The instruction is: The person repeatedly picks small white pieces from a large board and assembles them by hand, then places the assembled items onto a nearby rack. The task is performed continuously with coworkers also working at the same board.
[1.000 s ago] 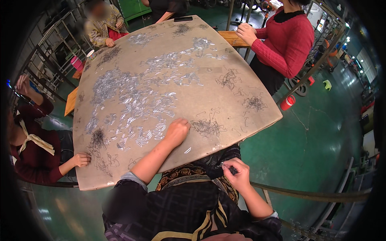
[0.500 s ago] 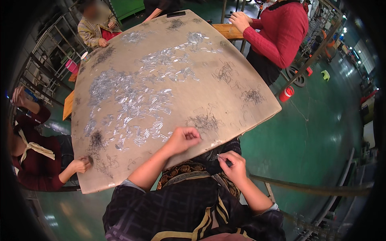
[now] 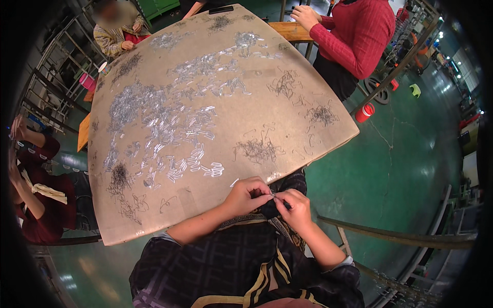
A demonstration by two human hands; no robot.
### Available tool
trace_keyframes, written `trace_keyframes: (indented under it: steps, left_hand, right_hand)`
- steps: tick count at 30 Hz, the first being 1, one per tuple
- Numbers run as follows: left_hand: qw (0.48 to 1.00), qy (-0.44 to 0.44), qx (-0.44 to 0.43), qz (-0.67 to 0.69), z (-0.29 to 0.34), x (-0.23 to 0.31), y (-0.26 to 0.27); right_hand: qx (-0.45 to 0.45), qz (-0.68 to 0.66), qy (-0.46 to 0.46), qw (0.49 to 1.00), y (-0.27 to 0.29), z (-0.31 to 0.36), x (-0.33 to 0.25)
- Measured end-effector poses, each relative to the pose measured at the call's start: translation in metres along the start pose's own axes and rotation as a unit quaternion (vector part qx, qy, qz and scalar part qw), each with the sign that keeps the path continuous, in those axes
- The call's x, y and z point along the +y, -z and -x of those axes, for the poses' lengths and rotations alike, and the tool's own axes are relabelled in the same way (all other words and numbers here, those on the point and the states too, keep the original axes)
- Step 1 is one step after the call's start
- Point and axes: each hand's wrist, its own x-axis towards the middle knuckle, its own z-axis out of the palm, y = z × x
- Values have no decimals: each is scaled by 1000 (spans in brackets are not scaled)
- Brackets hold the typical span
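The head view shows both hands brought together just off the near edge of a broad brown surface (image 3: 239,115), in front of the person's dark, patterned clothing (image 3: 200,267). The left hand (image 3: 250,196) curls with its thumb and forefinger tips closed, and the right hand (image 3: 294,209) meets it tip to tip; between them they pinch a small piece (image 3: 272,194), too small for its shape to be told. A lone silver strip (image 3: 234,181) lies on the surface just beside the left hand, near the edge. Beyond the hands sits a loose tangle of thin dark wires (image 3: 258,150), with a second wire heap (image 3: 323,116) farther right. Many silver pieces (image 3: 167,126) spread over the middle and left of the surface, some overlapping. At the left, a co-worker in a dark red top (image 3: 54,205) sits by the edge; on the far right stands a person in a red sweater (image 3: 359,38). A red container (image 3: 365,113) rests on the green floor (image 3: 380,169).
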Motion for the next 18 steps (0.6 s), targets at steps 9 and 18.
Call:
trace_keyframes:
  steps: [9,18]
  left_hand:
    - [999,28,22,-14,6,-4,-3]
    - [993,-108,44,-22,12,-6,-10]
  right_hand:
    - [6,30,22,999,0,-1,-5]
    - [-24,31,62,997,0,1,0]
